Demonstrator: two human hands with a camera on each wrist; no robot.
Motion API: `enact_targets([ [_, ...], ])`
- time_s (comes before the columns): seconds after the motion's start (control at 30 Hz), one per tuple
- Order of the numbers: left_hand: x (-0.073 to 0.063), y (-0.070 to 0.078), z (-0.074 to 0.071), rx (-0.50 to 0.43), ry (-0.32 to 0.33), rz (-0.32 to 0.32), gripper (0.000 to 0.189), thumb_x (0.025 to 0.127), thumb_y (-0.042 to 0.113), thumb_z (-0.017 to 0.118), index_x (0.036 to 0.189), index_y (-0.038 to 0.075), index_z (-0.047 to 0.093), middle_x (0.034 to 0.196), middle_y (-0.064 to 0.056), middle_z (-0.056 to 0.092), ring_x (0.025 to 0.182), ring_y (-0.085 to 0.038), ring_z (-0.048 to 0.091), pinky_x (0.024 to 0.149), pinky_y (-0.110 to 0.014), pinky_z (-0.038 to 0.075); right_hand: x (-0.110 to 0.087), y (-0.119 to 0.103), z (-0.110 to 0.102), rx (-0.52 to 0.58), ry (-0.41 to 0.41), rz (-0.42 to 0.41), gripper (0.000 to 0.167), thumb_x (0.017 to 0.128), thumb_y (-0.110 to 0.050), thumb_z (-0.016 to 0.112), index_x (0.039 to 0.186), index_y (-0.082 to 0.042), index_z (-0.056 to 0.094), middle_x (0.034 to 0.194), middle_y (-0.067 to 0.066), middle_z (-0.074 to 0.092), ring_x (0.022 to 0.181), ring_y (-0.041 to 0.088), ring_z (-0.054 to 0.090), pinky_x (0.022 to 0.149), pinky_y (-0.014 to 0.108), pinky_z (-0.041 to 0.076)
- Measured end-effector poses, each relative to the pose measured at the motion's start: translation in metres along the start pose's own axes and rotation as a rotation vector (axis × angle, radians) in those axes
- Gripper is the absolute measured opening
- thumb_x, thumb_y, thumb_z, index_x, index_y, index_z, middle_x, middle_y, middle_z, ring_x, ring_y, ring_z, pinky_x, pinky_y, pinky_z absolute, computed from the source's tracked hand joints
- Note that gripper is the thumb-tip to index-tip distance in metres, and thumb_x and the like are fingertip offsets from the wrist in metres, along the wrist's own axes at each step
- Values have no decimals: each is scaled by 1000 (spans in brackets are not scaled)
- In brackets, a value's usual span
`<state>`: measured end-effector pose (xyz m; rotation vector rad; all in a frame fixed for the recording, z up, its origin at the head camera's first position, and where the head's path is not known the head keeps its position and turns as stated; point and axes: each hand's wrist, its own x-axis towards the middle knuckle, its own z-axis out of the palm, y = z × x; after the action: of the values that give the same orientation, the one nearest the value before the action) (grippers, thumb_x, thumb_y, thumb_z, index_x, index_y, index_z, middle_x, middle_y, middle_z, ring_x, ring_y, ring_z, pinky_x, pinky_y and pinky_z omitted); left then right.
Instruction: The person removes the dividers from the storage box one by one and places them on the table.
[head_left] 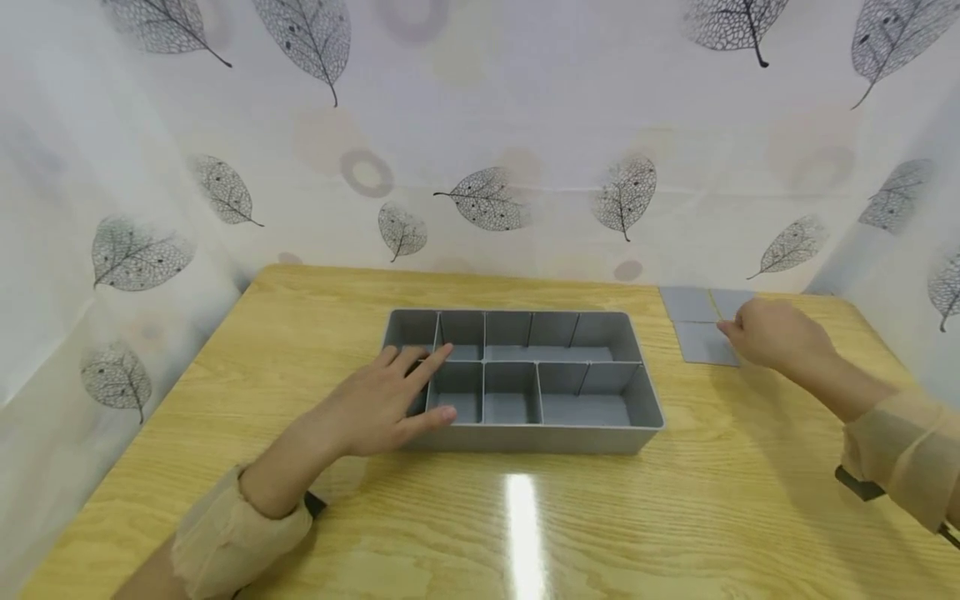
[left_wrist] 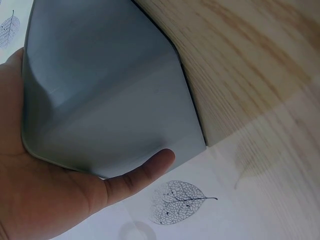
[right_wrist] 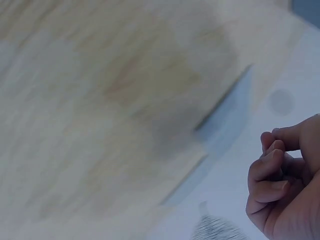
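My left hand rests on the left end of a grey divided tray, fingers spread over its compartments and thumb across the front rim. In the left wrist view, the thumb lies straight along the grey wall of the tray. At the right, my right hand hovers by several flat grey squares. Its fingers are curled, thumb and forefinger tips meeting, in the right wrist view. I see nothing between them. Part of the squares is hidden behind this hand.
A wooden table carries the tray near its middle. White cloth printed with leaves hangs behind and at both sides. The flat squares lie near the back right edge. A thin yellow line shows between two of them.
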<state>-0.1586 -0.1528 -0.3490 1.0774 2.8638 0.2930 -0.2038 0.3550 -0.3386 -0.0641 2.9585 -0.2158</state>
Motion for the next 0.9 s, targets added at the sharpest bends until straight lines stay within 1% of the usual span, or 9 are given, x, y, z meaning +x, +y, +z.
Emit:
enact_targets([
  [0.1, 0, 0, -1, -2, -7, -7, 80, 100, 63, 43, 160, 14, 23, 149, -22, 44, 133, -45, 45, 108, -58, 40, -2, -35, -13, 8, 80, -68, 49, 103, -30, 48, 57, -16, 40, 52, -5, 33, 50, 12, 30, 47, 28, 28],
  [0.2, 1, 0, -1, 7, -3, 2, 80, 100, 63, 43, 160, 13, 24, 148, -22, 45, 132, -44, 46, 108, -57, 41, -9, -71, -23, 27, 128, -154, 49, 103, -27, 51, 56, -17, 38, 51, -5, 32, 48, 12, 29, 48, 28, 30],
  [0.33, 2, 1, 0, 11, 12, 12, 81, 99, 63, 43, 160, 12, 26, 148, -22, 46, 131, -43, 47, 107, -57, 41, -20, -112, -32, 58, 157, -231, 48, 102, -25, 54, 56, -16, 41, 50, -4, 36, 47, 13, 35, 51, 28, 33],
  [0.5, 2, 1, -1, 3, -1, -6, 81, 99, 64, 44, 160, 14, 25, 149, -21, 44, 132, -44, 45, 107, -57, 41, -29, -152, -37, 96, 164, -312, 49, 101, -28, 58, 56, -17, 43, 49, -6, 36, 46, 12, 37, 52, 28, 34],
  [0.6, 2, 2, -2, -3, -9, -14, 81, 99, 63, 44, 160, 13, 25, 149, -21, 44, 133, -45, 44, 108, -58, 40, -35, -173, -35, 142, 123, -362, 46, 99, -27, 62, 55, -17, 49, 49, -7, 40, 46, 10, 38, 54, 28, 36],
  [0.67, 2, 1, -2, -4, -11, -17, 81, 99, 63, 44, 160, 13, 25, 150, -21, 44, 134, -45, 44, 109, -58, 40, -39, -185, -32, 185, 60, -382, 41, 97, -26, 64, 58, -16, 58, 51, -8, 46, 48, 10, 42, 56, 28, 39],
  [0.73, 2, 1, -2, -4, -15, -22, 80, 99, 63, 44, 160, 14, 24, 150, -21, 44, 134, -45, 43, 109, -58, 39, -42, -196, -26, 235, -21, -390, 38, 96, -26, 66, 59, -16, 62, 51, -9, 49, 49, 9, 43, 57, 28, 42],
  [0.8, 1, 1, -2, -9, -17, -26, 80, 99, 63, 44, 160, 14, 24, 150, -21, 43, 135, -45, 43, 109, -58, 40, -44, -204, -19, 287, -107, -378, 35, 95, -29, 66, 64, -15, 70, 51, -9, 51, 48, 8, 42, 56, 27, 42],
  [0.9, 1, 1, -2, -15, -24, -31, 81, 99, 63, 44, 160, 15, 23, 151, -20, 42, 135, -45, 42, 109, -58, 39, -46, -212, -5, 351, -212, -349, 39, 95, -34, 65, 63, -15, 71, 47, -9, 43, 45, 7, 35, 50, 25, 37],
])
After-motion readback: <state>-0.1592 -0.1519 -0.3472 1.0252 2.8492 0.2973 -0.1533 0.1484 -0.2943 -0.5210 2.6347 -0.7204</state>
